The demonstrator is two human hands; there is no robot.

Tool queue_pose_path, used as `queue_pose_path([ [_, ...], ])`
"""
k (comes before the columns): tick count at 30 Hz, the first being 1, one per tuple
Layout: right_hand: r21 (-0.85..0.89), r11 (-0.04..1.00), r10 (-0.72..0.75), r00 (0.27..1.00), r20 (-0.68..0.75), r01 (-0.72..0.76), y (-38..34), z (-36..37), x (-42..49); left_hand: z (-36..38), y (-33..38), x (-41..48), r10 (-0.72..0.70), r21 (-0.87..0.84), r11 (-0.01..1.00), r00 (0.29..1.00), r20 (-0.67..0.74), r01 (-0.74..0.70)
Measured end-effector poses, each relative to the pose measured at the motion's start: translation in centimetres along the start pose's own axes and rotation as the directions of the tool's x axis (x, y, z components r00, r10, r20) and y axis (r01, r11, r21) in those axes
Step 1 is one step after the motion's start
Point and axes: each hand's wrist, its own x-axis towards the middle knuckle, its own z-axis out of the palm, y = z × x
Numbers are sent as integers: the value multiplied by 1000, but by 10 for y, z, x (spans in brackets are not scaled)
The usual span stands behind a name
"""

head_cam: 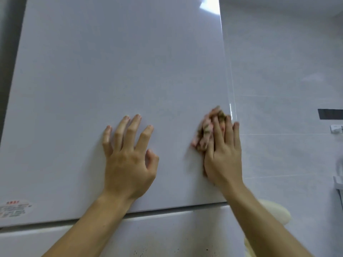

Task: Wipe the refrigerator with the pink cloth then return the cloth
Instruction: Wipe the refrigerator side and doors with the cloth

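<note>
Our left hand (128, 160) lies spread wide on the glossy white upper door of the refrigerator (111, 71), its 4 fingers straight and the thumb bent, holding nothing, just above the door's lower edge. Our right hand (222, 156) presses the crumpled pink cloth with brown patches (206, 130) against the same door, close to its right edge, fingers straight over the cloth. A printed sticker (14, 208) sits at the door's lower left corner; pale grey wall tiles (278, 89) lie beyond the right edge.

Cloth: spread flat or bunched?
Bunched: the cloth shows as a crumpled wad under the right hand, pressed on the fridge door near its right edge.
</note>
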Motion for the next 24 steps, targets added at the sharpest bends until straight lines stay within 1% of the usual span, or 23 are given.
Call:
queue_pose_path([
  [1, 13, 1000, 17, 1000, -7, -17, -2, 0, 25, 0, 0, 1, 0, -7, 1000, 1000, 6, 0],
  [4, 110, 979, 166, 985, 50, -170, -9, -6, 78, 0, -2, 1, 5, -25, 1000, 1000, 23, -4],
  [7, 149, 963, 213, 973, 93, -225, -9, -10, 78, -1, -3, 1, -4, -38, 999, 999, 37, 5],
  [11, 168, 953, 247, 967, 61, -254, -6, -13, 27, -1, 1, 2, -27, -43, 999, 999, 42, 29],
  [14, 207, 949, 224, 971, 86, -237, -3, -20, -32, -1, 0, 1, -24, -35, 999, 999, 33, 25],
  [16, 186, 958, 200, 973, 118, -220, 1, -20, -74, 0, -2, 0, -10, -20, 1000, 1000, 28, 10],
  [18, 126, 973, 179, 976, 127, -195, 5, -16, -107, -1, -3, -1, -3, -22, 1000, 999, 36, 4],
  [22, 111, 966, 222, 970, 102, -233, 2, -9, -121, -8, -6, 0, 9, -73, 997, 996, 85, -3],
  [24, 109, 970, 207, 972, 108, -219, -8, -7, -116, -14, -15, -2, 42, -67, 997, 995, 95, -36],
])
